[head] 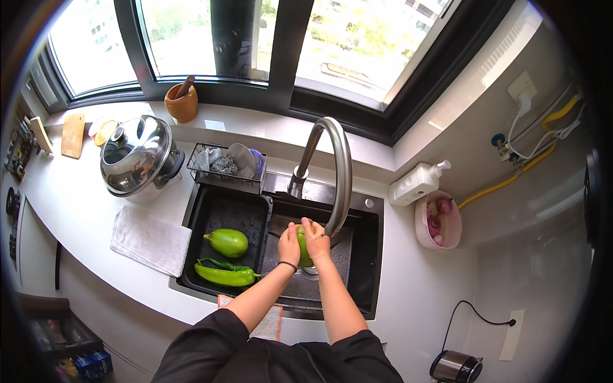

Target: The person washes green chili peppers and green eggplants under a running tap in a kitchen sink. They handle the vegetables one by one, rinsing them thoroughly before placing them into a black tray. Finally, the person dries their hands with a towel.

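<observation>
Over the dark sink (366, 249), my left hand (289, 246) and my right hand (316, 242) clasp a green vegetable (304, 253) from both sides. Its exact kind is hard to tell, as my fingers cover much of it. The outlet of the curved metal faucet (341, 177) is right by my right hand. To the left, a black tray (210, 198) over the sink holds a round green eggplant (229, 242), a long light-green pepper (227, 275) and a darker, thin green pepper (222, 264).
A wire rack (225, 181) with scrubbers stands behind the tray. Left of it are a grey cloth (151, 239) and a lidded steel pot (139, 158). At right stand a white pump bottle (415, 184) and a pink basket (438, 220) of onions. An electric kettle (455, 366) is at lower right.
</observation>
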`<state>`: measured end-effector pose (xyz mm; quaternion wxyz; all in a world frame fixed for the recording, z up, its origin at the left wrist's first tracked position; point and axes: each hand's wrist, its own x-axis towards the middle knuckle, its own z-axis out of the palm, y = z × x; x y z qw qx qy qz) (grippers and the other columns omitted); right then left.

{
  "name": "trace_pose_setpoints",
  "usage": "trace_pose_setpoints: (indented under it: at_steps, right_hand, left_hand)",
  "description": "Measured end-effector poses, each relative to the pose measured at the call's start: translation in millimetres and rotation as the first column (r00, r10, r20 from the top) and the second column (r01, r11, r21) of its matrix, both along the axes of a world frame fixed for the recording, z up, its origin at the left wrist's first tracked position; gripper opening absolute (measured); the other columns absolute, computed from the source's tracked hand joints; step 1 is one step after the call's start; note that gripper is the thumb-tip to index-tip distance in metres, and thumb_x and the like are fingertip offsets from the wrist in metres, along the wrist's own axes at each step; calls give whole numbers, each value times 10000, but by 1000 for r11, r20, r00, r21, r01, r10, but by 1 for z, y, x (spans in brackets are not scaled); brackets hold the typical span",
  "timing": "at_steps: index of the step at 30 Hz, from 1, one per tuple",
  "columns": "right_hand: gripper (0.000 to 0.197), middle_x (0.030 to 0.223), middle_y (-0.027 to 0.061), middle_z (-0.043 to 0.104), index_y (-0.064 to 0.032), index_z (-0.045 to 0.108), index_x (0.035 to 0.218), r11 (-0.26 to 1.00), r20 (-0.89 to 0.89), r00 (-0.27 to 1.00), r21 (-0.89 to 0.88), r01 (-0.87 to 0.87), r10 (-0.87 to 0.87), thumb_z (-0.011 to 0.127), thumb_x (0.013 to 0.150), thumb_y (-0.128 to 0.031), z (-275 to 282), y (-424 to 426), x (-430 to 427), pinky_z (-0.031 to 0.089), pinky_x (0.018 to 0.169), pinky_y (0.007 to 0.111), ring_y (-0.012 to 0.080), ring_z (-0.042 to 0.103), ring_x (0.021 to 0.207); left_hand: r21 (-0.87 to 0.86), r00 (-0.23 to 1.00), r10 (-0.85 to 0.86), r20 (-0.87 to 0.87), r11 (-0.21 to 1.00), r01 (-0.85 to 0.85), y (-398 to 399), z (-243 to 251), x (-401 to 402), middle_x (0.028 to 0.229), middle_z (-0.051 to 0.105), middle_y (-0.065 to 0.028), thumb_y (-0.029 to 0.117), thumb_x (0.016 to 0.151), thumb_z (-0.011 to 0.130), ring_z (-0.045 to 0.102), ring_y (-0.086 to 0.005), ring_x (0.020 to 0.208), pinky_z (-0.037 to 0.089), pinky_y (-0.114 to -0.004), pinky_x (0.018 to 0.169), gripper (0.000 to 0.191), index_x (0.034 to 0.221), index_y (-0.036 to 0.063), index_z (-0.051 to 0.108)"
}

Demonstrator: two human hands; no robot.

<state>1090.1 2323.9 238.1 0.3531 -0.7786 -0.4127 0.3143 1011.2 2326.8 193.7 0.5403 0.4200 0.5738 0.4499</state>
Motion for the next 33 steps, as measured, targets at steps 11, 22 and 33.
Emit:
trace_pose_setpoints:
  at_steps: [11,22,33]
  right_hand:
    - [479,959,102,584,-53,547,976,916,-951,203,-147,374,-235,349,879,-478,-30,-26,14,443,791,354,229,555,902]
    - [599,1187,124,464,-70,468,1134,659,-911,-242,-409,631,-334,206,866,-537,-36,-16,18,331,943,448,304,436,1096]
    - [578,1221,107,440,-74,440,1161,665,-929,-356,-329,671,-100,291,844,-534,-18,-28,-5,304,975,447,299,398,1139]
  left_hand:
    - [175,656,-394,-644,759,627,2,66,-1,816,578,-172,218,791,477,546,-344,782,439,-422,698,226,764,10,563]
    - [204,987,40,153,976,-72,-31,18,16,1152,467,-96,307,856,494,449,-187,1029,334,-299,906,443,1184,24,404]
    - [-146,821,210,530,977,-156,3,20,18,996,588,-84,334,920,362,547,-159,874,418,-276,798,380,981,10,551]
